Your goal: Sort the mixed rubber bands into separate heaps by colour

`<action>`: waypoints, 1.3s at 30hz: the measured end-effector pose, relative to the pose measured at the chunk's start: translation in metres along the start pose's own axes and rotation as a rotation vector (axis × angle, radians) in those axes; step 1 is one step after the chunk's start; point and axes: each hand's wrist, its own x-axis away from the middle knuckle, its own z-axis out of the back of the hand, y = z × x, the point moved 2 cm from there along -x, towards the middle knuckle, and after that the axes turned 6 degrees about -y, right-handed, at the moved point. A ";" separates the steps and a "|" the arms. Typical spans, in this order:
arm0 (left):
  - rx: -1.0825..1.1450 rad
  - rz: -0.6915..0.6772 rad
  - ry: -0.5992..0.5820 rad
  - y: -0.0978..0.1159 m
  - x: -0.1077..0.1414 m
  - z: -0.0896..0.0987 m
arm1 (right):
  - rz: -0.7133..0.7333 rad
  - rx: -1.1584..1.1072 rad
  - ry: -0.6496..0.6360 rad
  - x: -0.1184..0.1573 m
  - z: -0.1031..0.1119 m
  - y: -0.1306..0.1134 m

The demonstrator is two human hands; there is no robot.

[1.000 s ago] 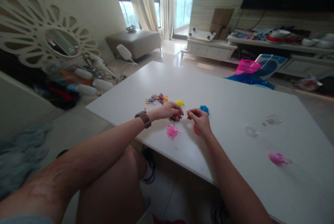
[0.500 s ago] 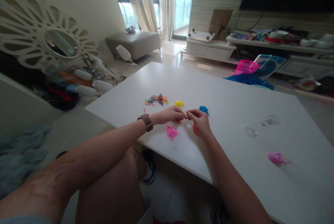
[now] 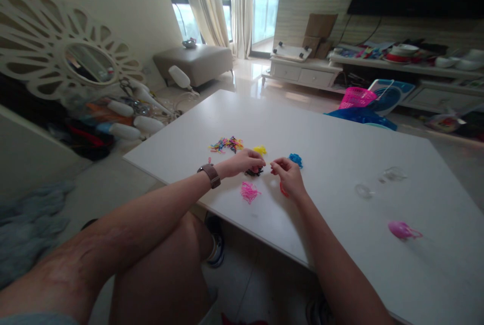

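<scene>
My left hand (image 3: 245, 161), with a brown watch (image 3: 210, 175) on its wrist, is over a small black pile (image 3: 254, 172), its fingertips pinched together. A short gap away, my right hand (image 3: 288, 174) also has thumb and fingers closed, partly covering a red-orange pile (image 3: 283, 189). Anything in either pinch is too small to make out. Around them lie piles of what look like little rubber bands: yellow (image 3: 260, 150), blue (image 3: 296, 160), pink (image 3: 249, 192) and mixed colours (image 3: 227, 144). One reddish band (image 3: 209, 160) lies apart on the left.
The white table (image 3: 321, 136) also bears a pink egg-shaped item (image 3: 401, 230) and clear plastic pieces (image 3: 395, 173) on the right. A pink basket (image 3: 357, 97) stands beyond its far edge. Lamp parts (image 3: 138, 123) crowd the left side.
My hands were together at the fingertips and are now slightly apart. The left has lifted back a little, and more of the black pile beneath it shows.
</scene>
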 end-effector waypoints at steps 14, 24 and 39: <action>-0.194 0.023 -0.024 0.004 0.005 0.003 | 0.110 0.253 -0.031 0.003 -0.001 -0.004; -0.295 -0.159 0.036 -0.007 -0.004 -0.002 | 0.134 0.300 -0.027 0.004 -0.002 -0.008; -0.190 -0.094 0.016 -0.007 -0.004 0.003 | 0.161 0.334 -0.020 0.004 -0.001 -0.010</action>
